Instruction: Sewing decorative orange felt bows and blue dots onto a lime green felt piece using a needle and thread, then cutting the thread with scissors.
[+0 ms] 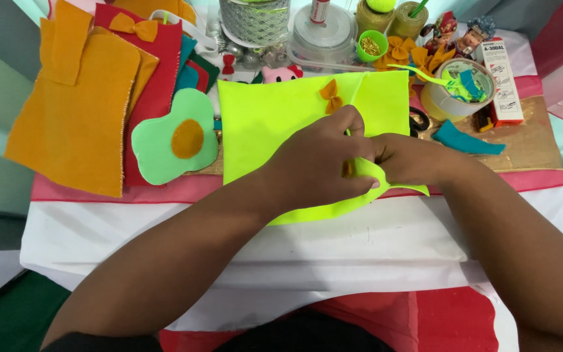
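A neon yellow-green felt sheet lies on the table in front of me. My left hand and my right hand meet over its lower right part and pinch a small folded piece of the same neon felt between the fingers. A small orange felt bow rests on the sheet just above my left hand. Something dark and orange shows between my fingers; I cannot tell what it is.
Left of the sheet lie a mint felt flower with an orange centre, a large orange felt piece and red felt. At the back stand a tape roll, jars, a white box, teal scraps and figurines.
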